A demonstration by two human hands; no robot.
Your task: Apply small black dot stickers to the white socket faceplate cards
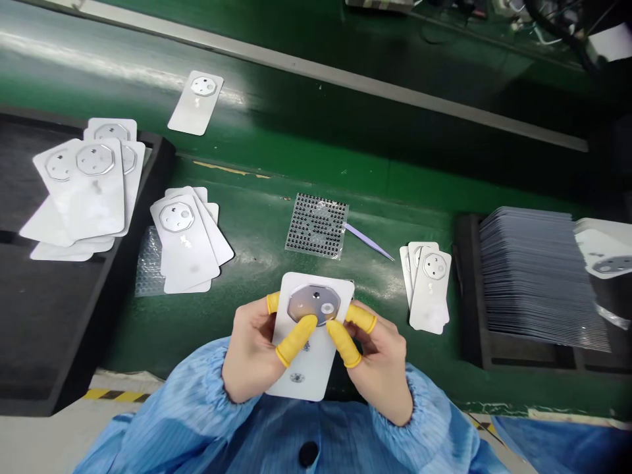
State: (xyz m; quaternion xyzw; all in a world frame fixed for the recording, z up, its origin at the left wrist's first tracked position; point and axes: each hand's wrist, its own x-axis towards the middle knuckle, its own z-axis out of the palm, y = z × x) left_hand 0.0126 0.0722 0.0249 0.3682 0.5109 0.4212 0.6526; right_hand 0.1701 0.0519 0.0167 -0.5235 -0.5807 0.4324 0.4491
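A white phone back cover with a shiny octagonal camera panel is tilted up in front of me. My left hand grips its left side, thumb on the face and fingers behind. On the other side my right hand pinches the right edge, its thumb at the lower rim of the camera panel. Yellow finger cots cover the thumbs and index fingers. Just beyond lies a clear sheet of small black parts. Purple tweezers rest beside it, one end touching the sheet.
Similar covers lie in a pile on bubble wrap, in a left black tray, and in a small right stack. A single cover lies farther back. Another black tray holds a row of thin grey pieces.
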